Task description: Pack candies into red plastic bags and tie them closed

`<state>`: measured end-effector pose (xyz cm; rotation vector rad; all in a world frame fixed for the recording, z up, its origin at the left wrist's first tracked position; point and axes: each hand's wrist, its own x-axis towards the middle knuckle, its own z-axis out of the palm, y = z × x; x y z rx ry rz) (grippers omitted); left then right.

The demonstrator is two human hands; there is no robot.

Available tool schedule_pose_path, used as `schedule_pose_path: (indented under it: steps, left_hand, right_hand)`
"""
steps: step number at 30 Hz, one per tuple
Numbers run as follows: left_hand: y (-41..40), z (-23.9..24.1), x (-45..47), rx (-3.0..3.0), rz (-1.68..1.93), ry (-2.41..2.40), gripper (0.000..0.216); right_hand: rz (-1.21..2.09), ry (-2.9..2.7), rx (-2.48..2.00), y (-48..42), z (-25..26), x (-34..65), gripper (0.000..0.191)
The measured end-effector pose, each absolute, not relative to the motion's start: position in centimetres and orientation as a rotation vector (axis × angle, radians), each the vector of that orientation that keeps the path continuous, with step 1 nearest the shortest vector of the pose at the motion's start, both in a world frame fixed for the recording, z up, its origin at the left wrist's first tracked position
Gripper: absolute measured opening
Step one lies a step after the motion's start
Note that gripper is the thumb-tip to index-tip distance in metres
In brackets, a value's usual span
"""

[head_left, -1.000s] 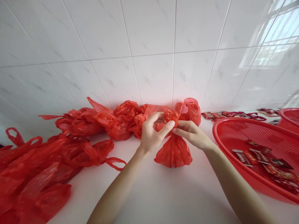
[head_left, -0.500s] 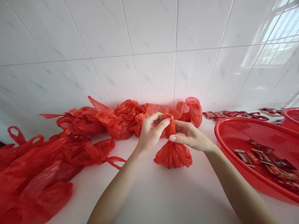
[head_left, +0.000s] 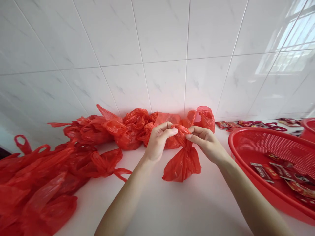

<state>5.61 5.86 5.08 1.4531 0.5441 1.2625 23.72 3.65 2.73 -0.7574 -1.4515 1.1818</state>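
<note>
Over a white tabletop [head_left: 177,209] (tiled wall [head_left: 163,32] behind), both hands [head_left: 157,143] [head_left: 209,144] pinch a red bag [head_left: 182,165].

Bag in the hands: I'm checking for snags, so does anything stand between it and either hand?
Nothing visible does: the left hand and right hand pinch the top of the bag. The basket stands off to the right.

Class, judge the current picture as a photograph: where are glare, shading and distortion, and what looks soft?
Head view: a window reflection glares on the wall tiles, upper right; head view: tile seams fan apart upward, perhaps wide-angle stretch; head view: faint shading on the white tabletop; head view: the red plastic bags lower left look softer than the held plastic bag.
</note>
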Motion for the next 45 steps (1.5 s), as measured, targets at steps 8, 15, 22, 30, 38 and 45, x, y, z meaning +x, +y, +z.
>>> schedule_pose_path:
  steps: [8,15,22,30,38,45]
  left_hand:
    - [5.7,4.9,5.8,1.538,1.183,0.553,0.012]
    - [5.8,5.2,5.7,1.524,1.207,0.570,0.018]
    - [5.7,5.4,5.5,1.542,1.102,0.533,0.034]
    - [5.4,5.6,5.4,1.509,1.119,0.536,0.035]
    - [5.3,6.2,4.9,1.403,1.136,0.469,0.036]
    - [4.9,7.2,4.1,1.341,1.206,0.512,0.037]
  right_hand:
    - [1.197,-1.458,-0.725,4.0,2.4,23.9,0.019]
    - [1.179,-1.440,-0.785,3.8,2.7,23.7,0.021]
    - [1.171,-1.491,-0.764,3.7,2.9,23.7,0.024]
    - [1.392,-1.607,-0.706,3.9,2.7,23.4,0.032]
    - [1.298,-1.868,-0.858,4.5,0.9,22.7,0.019]
    - [1.432,-1.842,-0.797,4.8,-0.1,21.8,0.018]
